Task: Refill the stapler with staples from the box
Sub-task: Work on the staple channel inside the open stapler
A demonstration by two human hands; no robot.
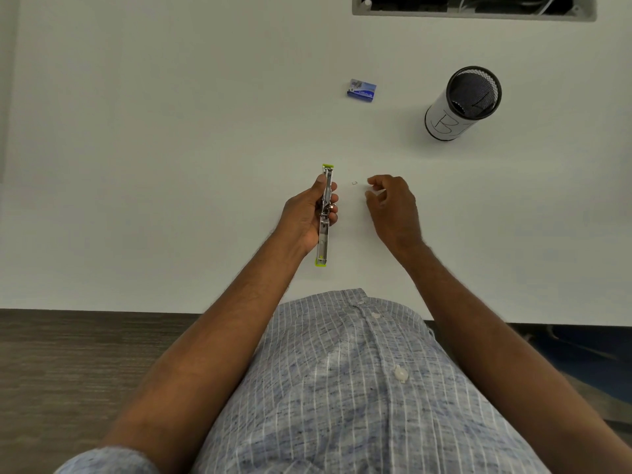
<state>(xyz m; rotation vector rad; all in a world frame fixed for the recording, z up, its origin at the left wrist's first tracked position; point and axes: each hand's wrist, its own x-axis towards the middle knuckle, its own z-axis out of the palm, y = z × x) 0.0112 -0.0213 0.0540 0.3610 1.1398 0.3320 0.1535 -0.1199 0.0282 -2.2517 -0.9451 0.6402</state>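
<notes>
On table (171,131), opened stapler (325,217) lengthwise away

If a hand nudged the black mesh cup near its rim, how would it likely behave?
The mesh cup stands upright, tall for its base, so a high push could tip it. Being round, it would probably roll once down. Mesh walls suggest it is light.

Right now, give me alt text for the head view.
A person's left hand grips an opened stapler over a white table, while the right hand hovers beside it, fingers loosely curled near one loose staple. Farther back sit a blue staple box and a mesh pen cup.
</notes>
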